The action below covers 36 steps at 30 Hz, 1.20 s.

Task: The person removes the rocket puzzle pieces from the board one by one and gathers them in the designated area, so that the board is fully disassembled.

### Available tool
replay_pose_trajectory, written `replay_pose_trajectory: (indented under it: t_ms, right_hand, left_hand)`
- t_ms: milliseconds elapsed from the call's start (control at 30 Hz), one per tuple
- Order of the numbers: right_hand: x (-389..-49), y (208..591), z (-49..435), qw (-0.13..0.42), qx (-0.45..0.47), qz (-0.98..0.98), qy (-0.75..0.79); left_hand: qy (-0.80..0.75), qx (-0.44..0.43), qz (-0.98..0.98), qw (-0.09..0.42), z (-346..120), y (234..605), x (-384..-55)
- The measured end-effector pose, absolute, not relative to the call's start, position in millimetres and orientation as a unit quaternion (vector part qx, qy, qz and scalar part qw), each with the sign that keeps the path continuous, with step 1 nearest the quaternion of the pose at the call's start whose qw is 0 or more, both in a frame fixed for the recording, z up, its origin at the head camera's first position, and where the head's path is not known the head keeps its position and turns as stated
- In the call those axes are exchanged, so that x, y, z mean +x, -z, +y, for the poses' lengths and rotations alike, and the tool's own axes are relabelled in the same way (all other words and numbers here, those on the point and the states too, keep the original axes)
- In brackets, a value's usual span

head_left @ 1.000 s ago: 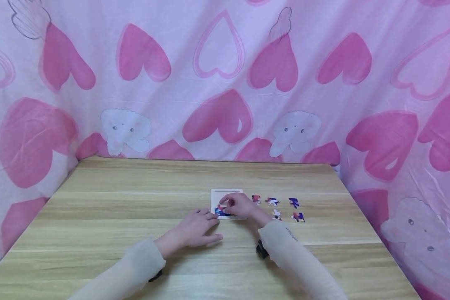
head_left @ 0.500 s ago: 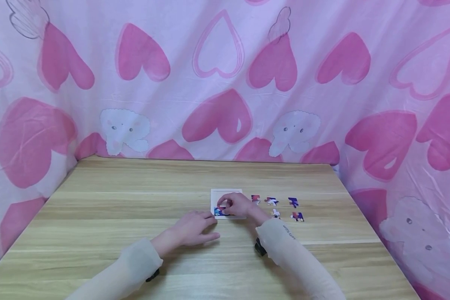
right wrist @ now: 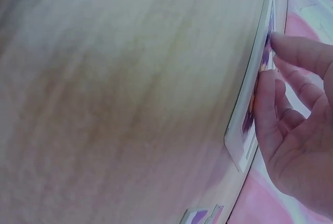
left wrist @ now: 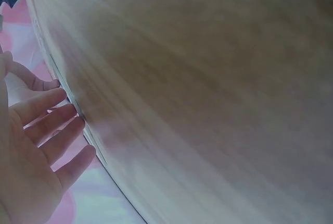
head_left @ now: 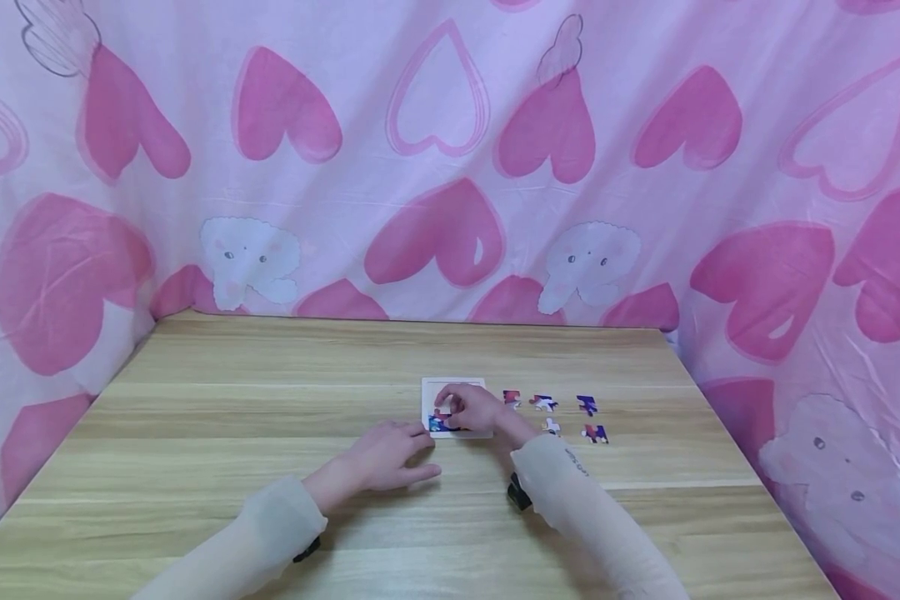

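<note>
A small white puzzle tray [head_left: 425, 404] lies on the table with colourful pieces [head_left: 441, 423] joined along its near side. Over it, my right hand [head_left: 472, 407] bends down and pinches a jigsaw piece between thumb and fingers, mostly hidden by the hand. In the right wrist view the thumb and fingertips of the hand [right wrist: 304, 140] meet the picture surface inside the tray rim [right wrist: 235, 143]. My left hand [head_left: 386, 457] lies flat with spread fingers, its fingertips at the tray's near left corner. The left wrist view shows this hand [left wrist: 34, 156] with fingers extended, holding nothing.
Several loose jigsaw pieces lie right of the tray, among them a red one [head_left: 512, 399], a purple one [head_left: 587, 406] and a mixed-colour one [head_left: 596, 434]. The wooden table [head_left: 270, 375] ends at a pink heart-patterned curtain [head_left: 435, 225] behind and at both sides.
My right hand has shifted slightly left over the joined pieces and stays bent there. The left hand moved slightly left with the view and keeps its fingers spread by the tray.
</note>
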State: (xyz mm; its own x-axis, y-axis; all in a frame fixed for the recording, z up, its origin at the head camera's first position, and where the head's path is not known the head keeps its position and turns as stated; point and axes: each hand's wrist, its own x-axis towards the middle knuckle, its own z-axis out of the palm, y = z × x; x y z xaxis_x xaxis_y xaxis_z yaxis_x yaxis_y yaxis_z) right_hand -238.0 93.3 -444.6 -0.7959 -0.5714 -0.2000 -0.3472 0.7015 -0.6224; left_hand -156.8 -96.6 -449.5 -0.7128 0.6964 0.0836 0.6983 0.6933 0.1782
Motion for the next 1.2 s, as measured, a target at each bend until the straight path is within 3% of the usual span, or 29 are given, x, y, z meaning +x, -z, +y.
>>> replay_pose_trajectory:
  t_ms: [500, 833, 1200]
  right_hand:
    - [-238.1, 442.4, 90.8, 0.204, -0.26, 0.896, 0.298]
    - [-237.0, 441.0, 97.4, 0.238, -0.205, 0.848, 0.427]
    - [-242.0, 443.9, 102.3, 0.252, -0.19, 0.824, 0.471]
  left_hand:
    - [0.1, -0.376, -0.921, 0.002, -96.0, 446.6, -156.2]
    - [0.098, -0.379, -0.92, 0.007, -94.3, 445.8, -157.3]
    - [0.09, -0.38, -0.921, 0.012, -92.2, 446.3, -157.5]
